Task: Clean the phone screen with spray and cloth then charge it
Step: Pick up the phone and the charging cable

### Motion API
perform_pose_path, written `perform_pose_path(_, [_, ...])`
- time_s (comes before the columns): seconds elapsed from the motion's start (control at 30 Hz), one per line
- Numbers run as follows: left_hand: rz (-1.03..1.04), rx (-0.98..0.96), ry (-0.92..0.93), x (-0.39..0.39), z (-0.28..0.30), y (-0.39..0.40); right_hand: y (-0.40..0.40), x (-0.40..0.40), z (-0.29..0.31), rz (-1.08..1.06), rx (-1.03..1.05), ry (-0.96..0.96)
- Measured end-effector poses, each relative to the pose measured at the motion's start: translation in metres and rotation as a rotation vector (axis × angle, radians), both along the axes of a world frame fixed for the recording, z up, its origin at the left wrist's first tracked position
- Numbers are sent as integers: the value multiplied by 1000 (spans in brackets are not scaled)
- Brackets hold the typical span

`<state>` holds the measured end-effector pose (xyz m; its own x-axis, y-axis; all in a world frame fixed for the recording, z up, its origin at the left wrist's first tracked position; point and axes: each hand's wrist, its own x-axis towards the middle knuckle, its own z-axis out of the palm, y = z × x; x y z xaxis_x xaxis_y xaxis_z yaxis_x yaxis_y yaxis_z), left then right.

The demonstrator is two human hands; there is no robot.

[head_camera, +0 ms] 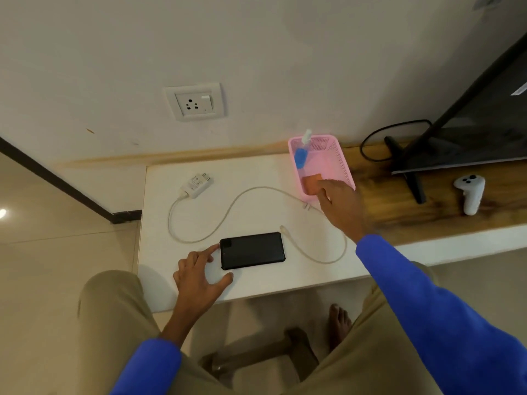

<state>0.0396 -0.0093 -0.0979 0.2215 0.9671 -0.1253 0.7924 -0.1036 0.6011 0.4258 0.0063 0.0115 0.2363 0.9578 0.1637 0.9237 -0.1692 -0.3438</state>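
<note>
Your left hand (199, 270), fingers spread, steadies the phone (252, 250) on the counter (256, 178) | right hand (339, 201), fingers extended, reaches the orange cloth (311, 183) in the pink basket (340, 158), holding nothing yet.

Dim warm indoor light, soft shadows, floor glare spot (2, 213) far left, slight blur, wide-angle edge bending.

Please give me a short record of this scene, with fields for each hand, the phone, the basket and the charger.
left hand: fingertips touch the phone's left end
right hand: reaches into the basket, at the orange cloth
phone: flat on the white table, cable not connected
basket: pink, holds the spray bottle and cloth
charger: unplugged, lying below the wall socket
</note>
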Motion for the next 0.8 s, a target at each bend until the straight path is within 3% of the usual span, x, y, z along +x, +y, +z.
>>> perform_pose_path(0.1, [-4, -9, -7, 0, 5, -2, -31, -30, -13, 3, 121, 34])
perform_pose_path(0.23, [-24, -43, -14, 0, 12, -3, -60, -60, -37, -6, 19, 24])
perform_pose_path(0.37, [-12, -60, -31, 1, 16, -5, -65, -73, -54, -43, -175, 161])
perform_pose_path(0.5, [21, 8, -63, 6, 22, -10, -54, -78, -58, -75, -201, 154])
perform_pose_path(0.67, [-199, 191, 38, 26, 39, 6, -39, -80, -61, -56, -162, 109])
perform_pose_path(0.8, [-421, 146, 185, 63, 54, 29, -42, -77, -64, -69, -102, 187])
